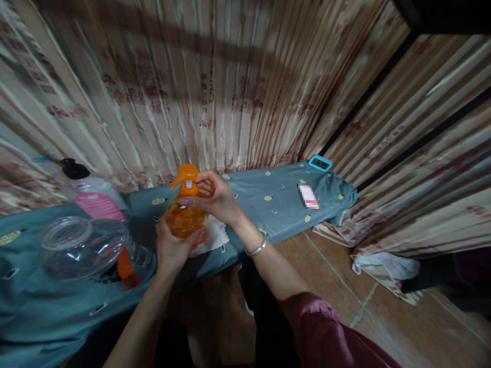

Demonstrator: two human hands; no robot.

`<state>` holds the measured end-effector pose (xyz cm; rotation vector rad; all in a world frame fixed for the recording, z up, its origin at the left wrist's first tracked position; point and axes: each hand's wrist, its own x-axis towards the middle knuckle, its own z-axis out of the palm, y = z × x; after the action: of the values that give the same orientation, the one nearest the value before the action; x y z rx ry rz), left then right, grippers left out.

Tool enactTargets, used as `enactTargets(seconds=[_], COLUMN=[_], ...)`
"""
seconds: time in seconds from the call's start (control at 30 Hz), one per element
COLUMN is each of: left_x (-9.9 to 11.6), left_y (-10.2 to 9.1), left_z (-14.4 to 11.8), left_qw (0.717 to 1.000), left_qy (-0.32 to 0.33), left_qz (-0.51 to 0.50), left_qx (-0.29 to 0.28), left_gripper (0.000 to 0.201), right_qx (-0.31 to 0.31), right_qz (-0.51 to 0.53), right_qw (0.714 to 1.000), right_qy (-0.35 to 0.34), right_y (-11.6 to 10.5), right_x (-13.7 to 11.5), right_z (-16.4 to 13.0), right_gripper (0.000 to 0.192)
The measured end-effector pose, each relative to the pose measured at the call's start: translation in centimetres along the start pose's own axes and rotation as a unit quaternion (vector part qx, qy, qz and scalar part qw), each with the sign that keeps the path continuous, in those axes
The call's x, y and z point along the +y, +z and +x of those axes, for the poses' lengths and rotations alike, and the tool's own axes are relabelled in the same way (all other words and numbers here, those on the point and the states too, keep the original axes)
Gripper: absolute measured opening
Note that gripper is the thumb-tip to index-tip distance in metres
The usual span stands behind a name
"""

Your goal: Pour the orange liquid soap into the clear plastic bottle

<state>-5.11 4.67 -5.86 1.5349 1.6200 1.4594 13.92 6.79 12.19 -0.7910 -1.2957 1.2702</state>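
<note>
An orange pump bottle (183,217) with see-through sides and amber liquid stands upright in front of me. My left hand (172,248) is wrapped around its lower body. At the neck, just under the orange pump head (187,173), my right hand (217,197) has its thumb and fingers closed around the collar. The pump's spout points to the left. Beneath and beside the bottle lies a white scallop-edged cloth or paper (218,236), partly hidden by the bottle and my hands.
A green-blue cloth with pineapple prints (253,179) covers the long surface. Left are a clear plastic jar (82,250) and a bottle with a pink label (99,204). Right are a pixelated pale item (308,196) and a blue-framed digital clock (320,163). Curtains (230,76) hang behind.
</note>
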Motion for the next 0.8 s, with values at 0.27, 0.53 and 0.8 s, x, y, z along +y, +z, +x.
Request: enactTargets(seconds=[0.27,0.53,0.8], left_x=[1.9,1.2,1.3], left_y=[0.0,0.1,0.1], left_z=[-0.8,-0.9,-0.8], left_qw=[0.999,1.000,0.999], left_qy=[-0.025,-0.012,-0.029], left_qz=[-0.024,-0.020,-0.014], left_qx=[0.008,0.011,0.006], left_gripper=[0.109,0.113,0.113], right_qx=[-0.034,-0.027,0.037], right_qz=[-0.007,-0.036,-0.036], right_qw=[0.999,0.998,0.998], right_qy=[-0.019,-0.034,-0.034], right_y=[0.2,0.3,1.6], right_x=[-0.3,-0.4,0.1], right_z=[-0.9,-1.1,-1.2], right_gripper=[0.073,0.062,0.078])
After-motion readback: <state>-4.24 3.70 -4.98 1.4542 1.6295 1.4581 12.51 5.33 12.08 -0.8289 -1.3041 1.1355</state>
